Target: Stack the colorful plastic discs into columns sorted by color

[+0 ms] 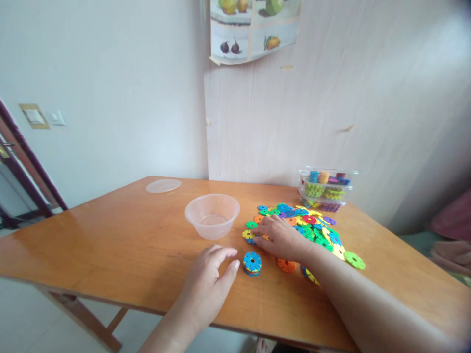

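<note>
My left hand point(209, 279) lies palm down on the wooden table point(110, 235), fingers loosely together, its thumb close to a small stack of plastic discs point(252, 263) with a blue one on top. My right hand point(281, 236) rests on the left edge of a spread pile of colourful snowflake discs point(312, 228), fingers curled onto a few discs; whether it grips one is unclear. An empty clear plastic bowl point(212, 215) stands just beyond both hands.
A clear round lid point(163, 186) lies at the far left of the table. Stacked clear boxes point(326, 189) with sorted discs stand against the wall at the back right. A fruit poster point(253, 27) hangs above.
</note>
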Demonstrator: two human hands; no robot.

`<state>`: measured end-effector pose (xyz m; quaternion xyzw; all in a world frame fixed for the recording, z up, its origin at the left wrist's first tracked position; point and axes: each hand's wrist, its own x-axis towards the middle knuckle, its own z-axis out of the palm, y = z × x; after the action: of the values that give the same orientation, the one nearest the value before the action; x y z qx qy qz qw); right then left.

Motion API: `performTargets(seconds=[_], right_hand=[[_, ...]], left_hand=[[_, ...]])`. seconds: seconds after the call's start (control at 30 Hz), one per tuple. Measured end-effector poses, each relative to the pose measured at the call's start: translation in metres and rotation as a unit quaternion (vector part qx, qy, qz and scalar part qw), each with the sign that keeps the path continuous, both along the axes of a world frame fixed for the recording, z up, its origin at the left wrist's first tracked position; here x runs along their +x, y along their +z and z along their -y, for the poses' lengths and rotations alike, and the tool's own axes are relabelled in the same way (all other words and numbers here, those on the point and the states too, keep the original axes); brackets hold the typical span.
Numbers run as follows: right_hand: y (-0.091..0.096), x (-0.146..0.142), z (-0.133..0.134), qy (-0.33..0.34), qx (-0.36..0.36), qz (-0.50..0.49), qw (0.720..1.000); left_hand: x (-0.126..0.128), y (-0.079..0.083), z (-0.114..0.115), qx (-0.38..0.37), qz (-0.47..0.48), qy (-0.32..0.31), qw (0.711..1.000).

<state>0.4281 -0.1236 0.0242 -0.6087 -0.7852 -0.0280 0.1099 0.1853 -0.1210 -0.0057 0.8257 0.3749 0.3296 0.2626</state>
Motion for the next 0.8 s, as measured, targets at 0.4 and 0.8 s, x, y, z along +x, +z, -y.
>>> performTargets(seconds=[0.4,0.8], right_hand=[[-0.003,0.005,-0.001,0.011,0.004,-0.036,0.999],[-0.006,-0.002,-0.01,0.009,0.014,-0.047,0.999]], left_hand=[[-0.001,0.0,-0.052,-0.005,-0.035,0.016,0.999],[0.021,0.014,-0.092,0.018,-0.178,-0.019,0.984]])
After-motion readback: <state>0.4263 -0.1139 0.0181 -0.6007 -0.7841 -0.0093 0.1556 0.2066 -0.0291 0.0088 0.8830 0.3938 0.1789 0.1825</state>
